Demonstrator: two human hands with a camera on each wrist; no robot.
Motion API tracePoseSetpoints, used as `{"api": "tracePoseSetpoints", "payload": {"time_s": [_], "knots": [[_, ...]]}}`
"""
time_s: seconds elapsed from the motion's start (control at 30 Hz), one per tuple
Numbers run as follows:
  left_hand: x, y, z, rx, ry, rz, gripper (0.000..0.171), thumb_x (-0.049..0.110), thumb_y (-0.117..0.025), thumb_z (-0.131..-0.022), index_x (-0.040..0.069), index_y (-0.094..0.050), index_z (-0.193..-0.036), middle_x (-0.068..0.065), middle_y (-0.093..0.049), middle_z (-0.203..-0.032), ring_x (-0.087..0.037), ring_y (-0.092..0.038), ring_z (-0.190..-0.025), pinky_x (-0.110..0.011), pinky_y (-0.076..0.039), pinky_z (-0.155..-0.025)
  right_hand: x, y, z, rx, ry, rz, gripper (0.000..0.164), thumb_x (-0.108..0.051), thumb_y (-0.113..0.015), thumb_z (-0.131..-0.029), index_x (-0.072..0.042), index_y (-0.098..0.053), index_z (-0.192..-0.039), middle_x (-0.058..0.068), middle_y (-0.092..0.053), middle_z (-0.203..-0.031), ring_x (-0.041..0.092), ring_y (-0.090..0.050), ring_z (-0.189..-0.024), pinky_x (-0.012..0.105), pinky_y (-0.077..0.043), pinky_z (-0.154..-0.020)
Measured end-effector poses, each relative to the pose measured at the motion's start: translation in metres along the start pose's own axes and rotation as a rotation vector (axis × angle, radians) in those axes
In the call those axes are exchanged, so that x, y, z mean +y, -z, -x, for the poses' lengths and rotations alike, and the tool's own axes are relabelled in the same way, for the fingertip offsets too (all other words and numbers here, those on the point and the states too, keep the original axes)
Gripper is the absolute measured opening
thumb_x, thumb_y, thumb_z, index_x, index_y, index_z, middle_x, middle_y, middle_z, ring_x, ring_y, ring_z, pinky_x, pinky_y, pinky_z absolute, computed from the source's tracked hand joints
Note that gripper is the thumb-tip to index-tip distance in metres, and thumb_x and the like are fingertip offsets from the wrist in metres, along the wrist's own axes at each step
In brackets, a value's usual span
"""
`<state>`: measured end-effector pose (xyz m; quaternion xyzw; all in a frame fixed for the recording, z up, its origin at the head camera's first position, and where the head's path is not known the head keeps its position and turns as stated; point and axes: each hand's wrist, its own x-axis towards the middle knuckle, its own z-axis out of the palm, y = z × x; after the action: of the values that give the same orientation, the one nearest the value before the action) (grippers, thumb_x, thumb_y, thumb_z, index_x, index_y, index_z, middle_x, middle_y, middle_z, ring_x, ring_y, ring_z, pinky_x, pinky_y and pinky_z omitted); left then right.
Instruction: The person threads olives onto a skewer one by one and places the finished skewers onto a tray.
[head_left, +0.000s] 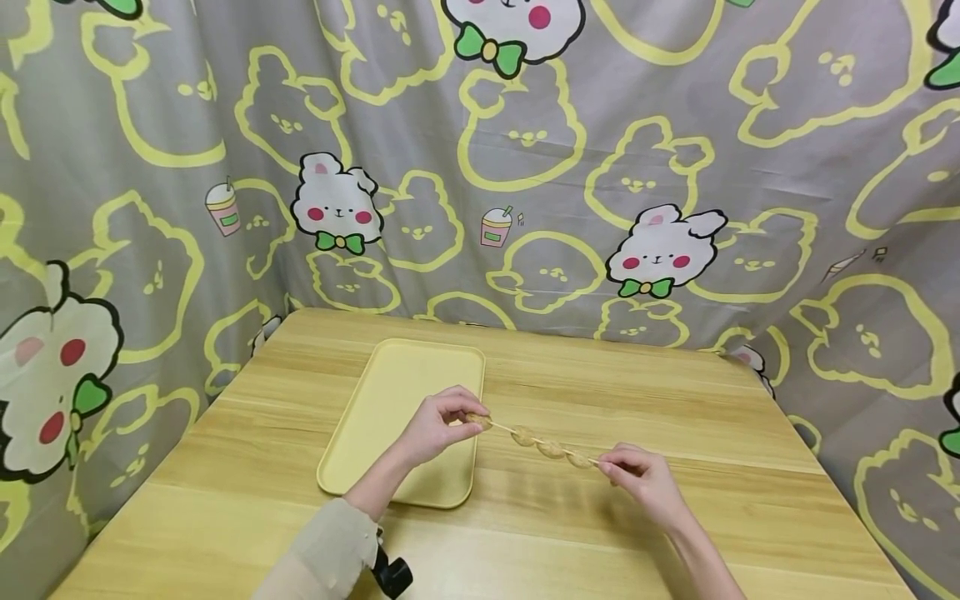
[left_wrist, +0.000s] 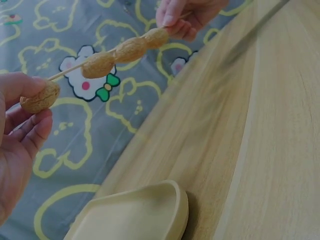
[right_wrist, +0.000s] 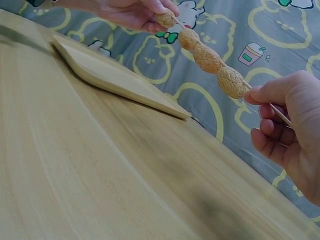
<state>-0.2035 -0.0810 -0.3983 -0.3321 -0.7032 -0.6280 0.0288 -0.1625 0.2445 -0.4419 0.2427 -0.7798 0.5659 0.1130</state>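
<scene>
Above the table, a thin wooden skewer (left_wrist: 67, 71) slants between the two hands. Three wrinkled golden-brown balls (right_wrist: 206, 58) sit pressed together on it, near the right hand (head_left: 648, 479). That hand pinches the bare stick just beyond them, and the stick's end runs past its fingers in the right wrist view. With thumb and fingers, the left hand (head_left: 442, 425) holds a separate ball (left_wrist: 42, 97) at the skewer's far end. A length of bare stick shows between this ball and the other three. How deep the stick goes into the held ball is hidden.
A pale yellow rectangular tray (head_left: 405, 375) lies on the wooden table (head_left: 600, 550), partly below the left hand. Behind the table hangs a grey curtain (head_left: 420, 142) with cartoon prints. A black device (head_left: 392, 575) is at the left wrist.
</scene>
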Motion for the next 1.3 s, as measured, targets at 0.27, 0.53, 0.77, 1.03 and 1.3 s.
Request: {"api": "tracePoseSetpoints", "payload": {"time_s": [0.27, 0.53, 0.77, 1.03, 1.3], "knots": [[-0.016, 0.001, -0.001, 0.014, 0.002, -0.001, 0.016, -0.008, -0.068, -0.078, -0.009, -0.067, -0.093, -0.020, -0.059, -0.094, -0.008, -0.053, -0.083, -0.019, -0.047, -0.070, -0.002, -0.002, -0.003, -0.005, -0.002, -0.021, 0.007, 0.011, -0.061, -0.081, 0.009, -0.066, -0.085, 0.005, -0.060, -0.072, 0.006, -0.053, -0.065, 0.020, -0.046, -0.055], [-0.014, 0.003, 0.000, 0.020, 0.046, 0.014, 0.020, -0.005, -0.064, -0.082, -0.010, -0.064, -0.101, -0.020, -0.058, -0.102, -0.009, -0.053, -0.087, -0.019, -0.047, -0.073, -0.003, -0.006, -0.004, 0.001, -0.016, -0.025, 0.006, 0.009, -0.061, -0.082, 0.008, -0.067, -0.085, 0.013, -0.059, -0.072, 0.006, -0.053, -0.065, 0.021, -0.047, -0.055], [-0.013, 0.004, 0.003, 0.030, 0.092, 0.032, 0.024, 0.000, -0.065, -0.084, -0.009, -0.062, -0.105, -0.019, -0.057, -0.104, -0.009, -0.052, -0.084, -0.018, -0.046, -0.073, -0.002, -0.005, -0.006, -0.014, 0.024, -0.033, 0.007, 0.010, -0.060, -0.082, 0.007, -0.067, -0.085, 0.013, -0.058, -0.072, 0.005, -0.052, -0.065, 0.021, -0.046, -0.054], [-0.016, 0.003, 0.002, 0.071, 0.100, 0.100, 0.029, 0.002, -0.066, -0.083, -0.011, -0.058, -0.108, -0.007, -0.061, -0.094, -0.007, -0.055, -0.079, -0.018, -0.047, -0.068, -0.004, -0.006, -0.007, 0.000, 0.061, -0.047, 0.011, 0.013, -0.060, -0.081, 0.007, -0.067, -0.085, 0.008, -0.060, -0.074, 0.005, -0.053, -0.066, 0.019, -0.047, -0.055], [-0.017, 0.004, 0.002, 0.100, 0.040, 0.177, 0.022, -0.006, -0.067, -0.079, -0.017, -0.059, -0.096, 0.001, -0.060, -0.092, -0.008, -0.058, -0.082, -0.018, -0.050, -0.073, -0.004, -0.010, -0.011, -0.006, 0.084, -0.058, 0.010, 0.016, -0.059, -0.079, 0.010, -0.066, -0.084, 0.009, -0.061, -0.075, 0.004, -0.054, -0.068, 0.018, -0.048, -0.056]]}}
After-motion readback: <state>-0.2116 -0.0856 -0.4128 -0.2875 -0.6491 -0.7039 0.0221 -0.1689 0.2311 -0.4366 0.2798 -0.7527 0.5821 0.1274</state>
